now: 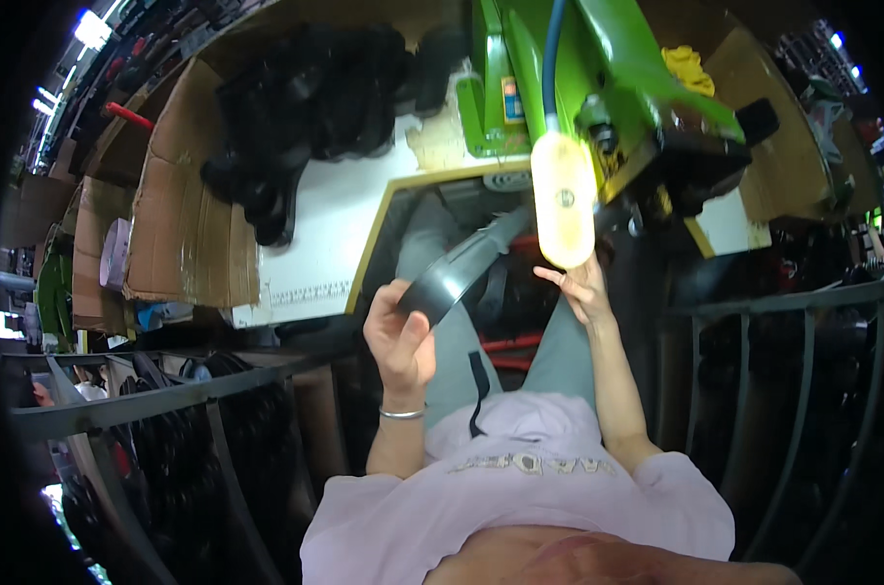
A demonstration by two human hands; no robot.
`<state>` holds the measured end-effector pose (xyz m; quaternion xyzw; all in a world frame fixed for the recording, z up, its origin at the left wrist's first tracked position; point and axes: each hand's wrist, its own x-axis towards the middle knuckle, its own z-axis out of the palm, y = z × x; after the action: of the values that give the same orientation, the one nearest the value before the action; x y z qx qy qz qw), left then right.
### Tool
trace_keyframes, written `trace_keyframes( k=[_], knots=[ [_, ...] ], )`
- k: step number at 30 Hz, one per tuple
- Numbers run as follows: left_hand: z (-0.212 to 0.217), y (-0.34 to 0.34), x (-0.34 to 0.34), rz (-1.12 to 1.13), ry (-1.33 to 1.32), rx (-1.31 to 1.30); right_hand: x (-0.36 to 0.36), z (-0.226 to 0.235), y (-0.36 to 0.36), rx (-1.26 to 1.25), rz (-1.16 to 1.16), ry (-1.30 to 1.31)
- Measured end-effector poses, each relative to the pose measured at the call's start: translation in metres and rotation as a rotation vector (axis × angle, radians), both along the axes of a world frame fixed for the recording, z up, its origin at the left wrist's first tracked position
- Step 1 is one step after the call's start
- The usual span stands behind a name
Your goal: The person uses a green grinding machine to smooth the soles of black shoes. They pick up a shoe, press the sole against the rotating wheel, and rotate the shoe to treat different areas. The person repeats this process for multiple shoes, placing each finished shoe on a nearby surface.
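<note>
My left hand (400, 336) is closed on the rounded end of a dark, glossy, elongated piece (450, 280), thumb on the near side. The piece slants up and right, its narrower far end reaching toward the green machine (647, 68). I cannot make out exactly what kind of thing it is. Just below the machine's glowing oblong lamp (563, 210), my right hand (580, 292) has its fingers apart with nothing visible in them. The lamp partly covers that hand's fingertips. A gap separates my right hand from the dark piece.
Black soft items (310, 97) lie heaped on the white worktop (335, 214), left of the machine. A cardboard panel (189, 195) stands along the left side. Metal racks (237, 380) with dark items flank me on the left, and another rail (793, 302) runs on the right.
</note>
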<state>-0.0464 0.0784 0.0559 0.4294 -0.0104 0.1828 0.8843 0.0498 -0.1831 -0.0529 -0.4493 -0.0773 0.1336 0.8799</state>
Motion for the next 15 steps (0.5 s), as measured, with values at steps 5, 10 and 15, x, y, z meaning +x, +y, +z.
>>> trace_keyframes(
  k=[5,10,15],
  knots=[
    [-0.007,-0.025,-0.003,-0.287,0.260,-0.234,-0.032,-0.010,-0.015,0.291,-0.074,0.125],
    [-0.024,-0.077,0.019,-0.369,0.169,-0.062,-0.076,-0.044,-0.067,0.143,-0.115,0.313],
    [-0.038,-0.123,0.043,-0.451,0.283,0.156,-0.116,-0.033,-0.055,0.015,0.034,0.448]
  ],
)
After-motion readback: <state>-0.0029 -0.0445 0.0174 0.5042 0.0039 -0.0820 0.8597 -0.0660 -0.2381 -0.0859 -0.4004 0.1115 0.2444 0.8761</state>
